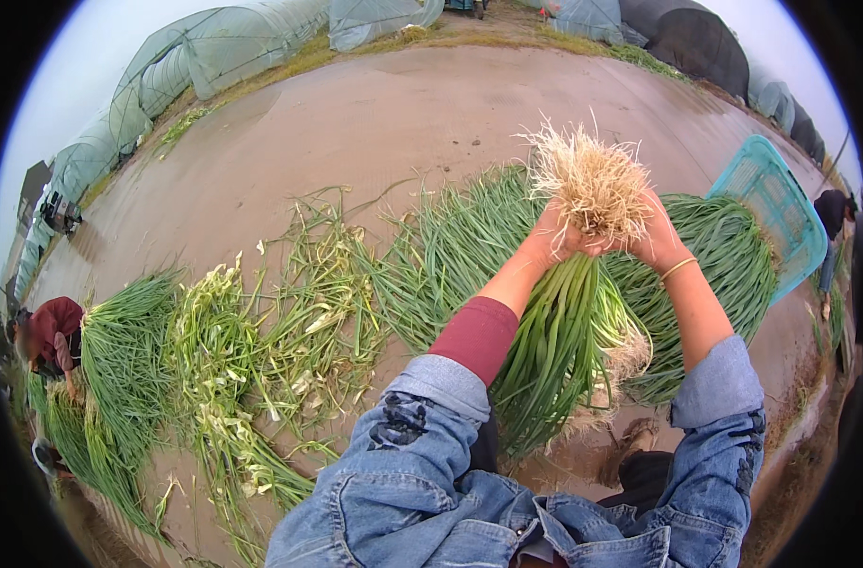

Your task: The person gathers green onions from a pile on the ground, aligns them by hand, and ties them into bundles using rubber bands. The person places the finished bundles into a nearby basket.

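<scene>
A large bundle of green onions (566,334) hangs between my hands, its pale roots (591,184) up and its green leaves trailing down toward me. My left hand (550,238) wraps the stems just below the roots from the left. From the other side my right hand (658,231), with a bracelet at the wrist, closes around the same spot. Below the bundle, more green onions (619,312) lie on the ground with their roots toward me. Piles of long green leaves spread behind (467,227) and to the right (722,248). The fingertips are partly hidden by roots.
A turquoise plastic crate (793,213) stands tilted at the right, against the leaf pile. Discarded yellowish leaves (318,298) litter the wet concrete (374,113). At far left a person in a maroon top (51,330) bends beside another onion pile (129,355); another person (832,213) is at far right.
</scene>
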`<control>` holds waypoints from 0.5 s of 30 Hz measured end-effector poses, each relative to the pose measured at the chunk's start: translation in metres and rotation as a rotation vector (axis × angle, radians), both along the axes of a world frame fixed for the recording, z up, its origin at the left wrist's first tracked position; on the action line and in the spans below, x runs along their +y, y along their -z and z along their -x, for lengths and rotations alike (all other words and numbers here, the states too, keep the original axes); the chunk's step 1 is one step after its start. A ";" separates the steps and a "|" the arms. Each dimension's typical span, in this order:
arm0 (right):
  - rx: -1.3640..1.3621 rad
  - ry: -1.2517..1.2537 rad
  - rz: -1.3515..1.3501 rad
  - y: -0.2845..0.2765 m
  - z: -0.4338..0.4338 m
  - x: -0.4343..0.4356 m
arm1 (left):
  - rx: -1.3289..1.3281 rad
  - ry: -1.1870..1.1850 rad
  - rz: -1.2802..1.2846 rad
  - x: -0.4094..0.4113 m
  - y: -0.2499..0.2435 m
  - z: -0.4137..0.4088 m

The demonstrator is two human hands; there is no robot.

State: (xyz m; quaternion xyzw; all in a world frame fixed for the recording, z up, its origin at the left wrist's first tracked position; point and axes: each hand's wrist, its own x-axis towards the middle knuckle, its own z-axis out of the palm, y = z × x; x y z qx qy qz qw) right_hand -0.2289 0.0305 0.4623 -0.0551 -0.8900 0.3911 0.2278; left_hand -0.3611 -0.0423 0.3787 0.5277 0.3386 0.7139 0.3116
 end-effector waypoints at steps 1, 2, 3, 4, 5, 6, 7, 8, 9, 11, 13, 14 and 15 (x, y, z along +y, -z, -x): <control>-0.001 0.050 -0.125 -0.004 -0.002 -0.007 | -0.024 0.029 0.127 -0.001 -0.009 -0.004; -0.001 0.102 -0.250 -0.010 -0.005 -0.016 | 0.094 -0.062 0.142 -0.004 -0.015 -0.013; 0.005 0.141 -0.378 -0.019 -0.003 -0.028 | 0.061 -0.126 0.056 0.005 -0.002 -0.014; -0.010 0.141 -0.460 -0.022 0.002 -0.033 | 0.034 -0.190 -0.026 0.016 0.013 -0.014; -0.028 0.144 -0.544 -0.025 0.006 -0.038 | 0.011 -0.252 -0.109 0.028 0.028 -0.014; -0.050 0.167 -0.629 -0.029 0.006 -0.037 | 0.005 -0.288 -0.059 0.028 0.027 -0.021; -0.123 0.194 -0.642 -0.033 0.004 -0.038 | -0.005 -0.322 -0.006 0.027 0.026 -0.029; -0.151 0.187 -0.673 -0.035 0.004 -0.038 | 0.040 -0.381 0.069 0.023 0.029 -0.038; -0.172 0.183 -0.707 -0.039 0.004 -0.039 | 0.157 -0.464 0.101 0.021 0.028 -0.043; -0.237 0.173 -0.790 -0.042 0.008 -0.040 | 0.452 -0.664 0.129 0.016 0.029 -0.051; -0.306 0.171 -0.884 -0.043 0.018 -0.043 | 0.603 -0.802 0.078 0.008 0.017 -0.055; -0.339 0.176 -0.912 -0.040 0.022 -0.042 | 0.573 -0.829 0.084 0.010 0.018 -0.055; -0.373 0.184 -0.944 -0.037 0.027 -0.041 | 0.542 -0.855 0.084 0.010 0.017 -0.056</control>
